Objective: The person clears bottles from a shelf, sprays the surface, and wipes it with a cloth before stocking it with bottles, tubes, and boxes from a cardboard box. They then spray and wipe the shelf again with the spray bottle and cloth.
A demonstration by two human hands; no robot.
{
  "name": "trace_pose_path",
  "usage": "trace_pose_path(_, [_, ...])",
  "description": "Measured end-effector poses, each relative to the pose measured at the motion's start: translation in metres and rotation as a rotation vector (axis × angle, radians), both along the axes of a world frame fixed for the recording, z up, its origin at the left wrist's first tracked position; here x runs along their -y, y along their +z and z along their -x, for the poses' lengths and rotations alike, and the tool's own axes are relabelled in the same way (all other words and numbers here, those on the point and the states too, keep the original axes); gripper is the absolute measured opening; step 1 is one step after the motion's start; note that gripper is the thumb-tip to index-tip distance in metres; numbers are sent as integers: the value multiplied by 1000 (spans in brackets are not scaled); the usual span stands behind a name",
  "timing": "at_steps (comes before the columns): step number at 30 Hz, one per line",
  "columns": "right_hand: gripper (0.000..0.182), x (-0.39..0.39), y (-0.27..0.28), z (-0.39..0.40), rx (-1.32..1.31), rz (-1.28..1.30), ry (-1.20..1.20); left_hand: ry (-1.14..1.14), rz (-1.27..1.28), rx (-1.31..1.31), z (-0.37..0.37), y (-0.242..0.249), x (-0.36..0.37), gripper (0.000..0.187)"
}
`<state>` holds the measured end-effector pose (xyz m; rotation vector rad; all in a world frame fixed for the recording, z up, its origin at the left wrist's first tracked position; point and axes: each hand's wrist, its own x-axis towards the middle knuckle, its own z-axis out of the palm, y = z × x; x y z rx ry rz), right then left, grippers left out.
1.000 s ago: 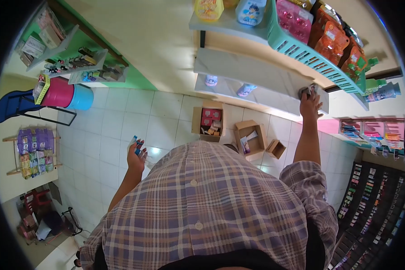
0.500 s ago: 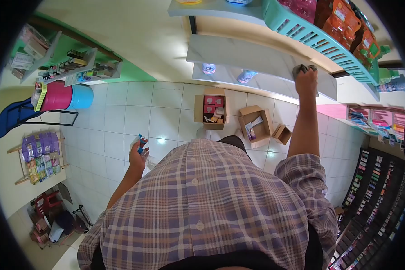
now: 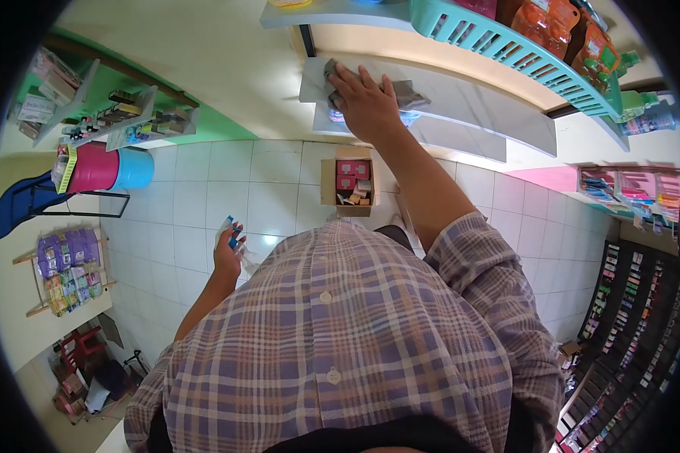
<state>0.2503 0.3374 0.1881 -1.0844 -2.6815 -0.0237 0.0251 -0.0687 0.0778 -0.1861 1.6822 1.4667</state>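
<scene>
My right hand [image 3: 372,112] lies with its fingers spread over a grey cloth [image 3: 410,95], pressing it onto the left part of a white marble-patterned shelf [image 3: 483,106]. Cloth shows on both sides of the fingers. Low on the left, my left hand [image 3: 225,258] is closed around what looks like a spray bottle [image 3: 230,221] with a blue head; its clear lower part is mostly hidden by the hand and shirt. Bottles on the shelf below are largely covered by my right hand and the cloth.
Above the shelf, a turquoise basket [image 3: 506,57] holds orange packs. An open carton [image 3: 353,202] with boxes stands on the tiled floor. To the left are a pink bucket [image 3: 94,164], a light-blue bucket [image 3: 135,166] and a blue chair [image 3: 19,198]. A dark display rack [image 3: 627,325] stands right.
My right hand has swept the cloth from the shelf's right end to its left end, and its fingers are now spread. My left hand still holds the spray bottle, almost unmoved.
</scene>
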Motion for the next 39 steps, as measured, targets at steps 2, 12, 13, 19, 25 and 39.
trace_pose_path(2, [52, 1, 2, -11, -16, -32, 107, -65, -15, -100, -1, -7, 2, 42])
trace_pose_path(12, [57, -90, 9, -270, -24, 182, -730, -63, 145, -179, -21, -13, 30, 51])
trace_pose_path(13, [57, -97, 8, -268, -28, 175, -722, -46, 160, -178, -23, -16, 38, 51])
trace_pose_path(19, [66, -98, 11, -170, 22, 266, -874, 123, 217, -122, -37, -29, 62, 49])
trace_pose_path(25, [64, -14, 18, 7, 80, 210, -367, -225, 250, -259, -29, -8, 7, 51])
trace_pose_path(39, [54, -79, -9, -228, 172, -87, -334, -331, 52, -260, -26, 6, -40, 53])
